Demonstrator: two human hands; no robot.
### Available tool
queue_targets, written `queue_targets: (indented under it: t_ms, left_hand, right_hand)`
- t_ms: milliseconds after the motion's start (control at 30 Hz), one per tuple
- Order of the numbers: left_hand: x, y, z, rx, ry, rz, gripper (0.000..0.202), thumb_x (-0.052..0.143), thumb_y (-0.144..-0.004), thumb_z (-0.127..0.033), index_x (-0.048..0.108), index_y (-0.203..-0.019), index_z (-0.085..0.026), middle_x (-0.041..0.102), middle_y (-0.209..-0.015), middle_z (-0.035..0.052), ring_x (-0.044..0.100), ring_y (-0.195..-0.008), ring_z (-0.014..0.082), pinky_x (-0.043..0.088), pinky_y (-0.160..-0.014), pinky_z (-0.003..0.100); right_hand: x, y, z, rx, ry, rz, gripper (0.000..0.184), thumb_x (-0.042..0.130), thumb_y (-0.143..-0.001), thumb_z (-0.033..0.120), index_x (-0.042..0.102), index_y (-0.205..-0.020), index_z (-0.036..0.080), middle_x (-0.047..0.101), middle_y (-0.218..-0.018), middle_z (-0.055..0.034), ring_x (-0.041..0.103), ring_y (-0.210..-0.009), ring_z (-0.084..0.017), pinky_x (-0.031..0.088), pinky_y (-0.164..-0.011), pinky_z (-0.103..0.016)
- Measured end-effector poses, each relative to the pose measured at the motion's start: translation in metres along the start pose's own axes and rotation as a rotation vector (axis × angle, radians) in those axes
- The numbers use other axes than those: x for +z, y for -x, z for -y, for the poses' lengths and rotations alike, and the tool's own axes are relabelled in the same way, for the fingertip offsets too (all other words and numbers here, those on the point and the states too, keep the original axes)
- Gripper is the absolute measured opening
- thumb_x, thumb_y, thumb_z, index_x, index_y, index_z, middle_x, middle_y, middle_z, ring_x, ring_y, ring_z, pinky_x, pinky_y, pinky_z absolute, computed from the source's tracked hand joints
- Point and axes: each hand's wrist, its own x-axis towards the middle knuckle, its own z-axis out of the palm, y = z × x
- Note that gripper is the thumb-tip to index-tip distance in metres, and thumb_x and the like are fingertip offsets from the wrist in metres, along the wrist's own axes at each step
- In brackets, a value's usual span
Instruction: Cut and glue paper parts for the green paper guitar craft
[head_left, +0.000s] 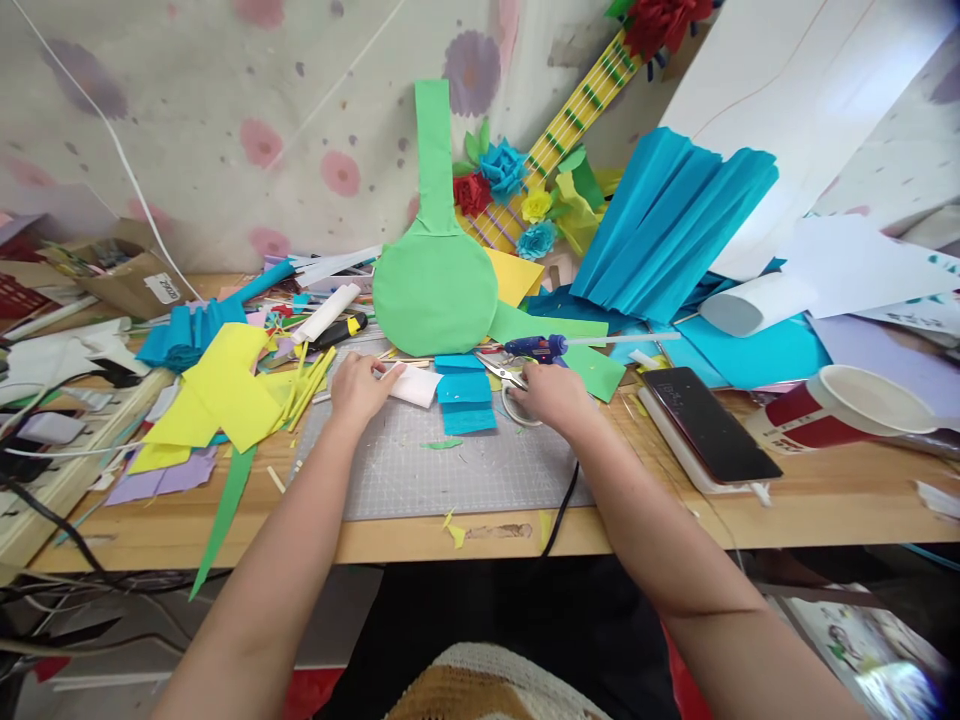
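My left hand (pixel 361 388) is closed at the left end of a small folded piece of pale paper (pixel 415 385), resting over the grey cutting mat (pixel 465 485). To the right, my right hand (pixel 553 396) has its fingers closed at the handles of a pair of scissors (pixel 504 374), whose blades point away to the left. Between the hands lies a creased strip of blue paper (pixel 466 402) with folds across it. Just behind my right hand is a dark blue glue gun (pixel 537 347) with a glue stick in its back.
A green paper guitar shape (pixel 435 290) stands behind the mat. Yellow paper (pixel 225 385) and a cutter knife (pixel 337 331) lie left. At right are a phone (pixel 709 425), a paper cup (pixel 817 410) and pleated blue paper (pixel 667 235). A black cable (pixel 561 510) crosses the table edge.
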Motion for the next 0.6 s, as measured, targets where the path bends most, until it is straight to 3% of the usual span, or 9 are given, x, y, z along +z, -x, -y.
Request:
queue_targets:
  t_ms: [100, 233, 367, 467, 600]
  left_hand:
    - [0.002, 0.001, 0.003, 0.021, 0.074, 0.094, 0.045, 0.050, -0.069, -0.061, 0.060, -0.073, -0.017, 0.057, -0.086, 0.0101, 0.054, -0.085, 0.0235, 0.040, -0.080, 0.036]
    - [0.007, 0.001, 0.007, 0.038, 0.205, 0.146, 0.044, 0.061, -0.064, -0.047, 0.056, -0.096, -0.017, 0.060, -0.086, 0.0067, 0.055, -0.083, 0.0214, 0.041, -0.077, 0.035]
    - [0.012, -0.003, 0.011, -0.043, 0.602, 0.152, 0.037, 0.064, -0.060, -0.028, 0.057, -0.094, -0.016, 0.060, -0.076, 0.0025, 0.055, -0.068, 0.0154, 0.044, -0.067, 0.029]
    - [0.008, -0.009, 0.013, -0.151, 0.927, 0.059, 0.029, 0.061, -0.061, -0.028, 0.059, -0.086, -0.014, 0.062, -0.076, 0.0029, 0.057, -0.068, 0.0140, 0.045, -0.065, 0.026]
    - [-0.007, -0.016, 0.018, -0.250, 1.107, -0.242, 0.022, 0.055, -0.066, -0.035, 0.058, -0.078, -0.016, 0.065, -0.083, 0.0037, 0.058, -0.076, 0.0135, 0.046, -0.068, 0.024]
  right_hand:
    - [-0.001, -0.001, 0.002, 0.026, -0.001, -0.002, 0.041, 0.041, -0.082, 0.048, 0.060, -0.099, 0.015, 0.066, -0.088, -0.0137, 0.062, -0.086, -0.026, 0.043, -0.066, -0.031]
    - [-0.005, 0.000, 0.007, 0.037, -0.011, -0.040, 0.033, 0.042, -0.083, 0.043, 0.060, -0.094, 0.018, 0.067, -0.088, -0.0111, 0.062, -0.084, -0.025, 0.041, -0.063, -0.030]
    - [-0.011, -0.001, 0.017, 0.016, -0.056, -0.147, 0.030, 0.034, -0.088, 0.033, 0.059, -0.095, 0.018, 0.066, -0.093, -0.0097, 0.060, -0.087, -0.022, 0.037, -0.062, -0.027]
    - [-0.015, -0.004, 0.025, -0.023, -0.133, -0.122, 0.033, 0.034, -0.088, 0.039, 0.058, -0.098, 0.019, 0.067, -0.094, -0.0082, 0.060, -0.085, -0.020, 0.035, -0.063, -0.025]
    - [-0.014, -0.011, 0.035, -0.053, -0.172, -0.065, 0.040, 0.029, -0.089, 0.045, 0.059, -0.095, 0.020, 0.067, -0.093, -0.0069, 0.060, -0.083, -0.019, 0.035, -0.063, -0.025]
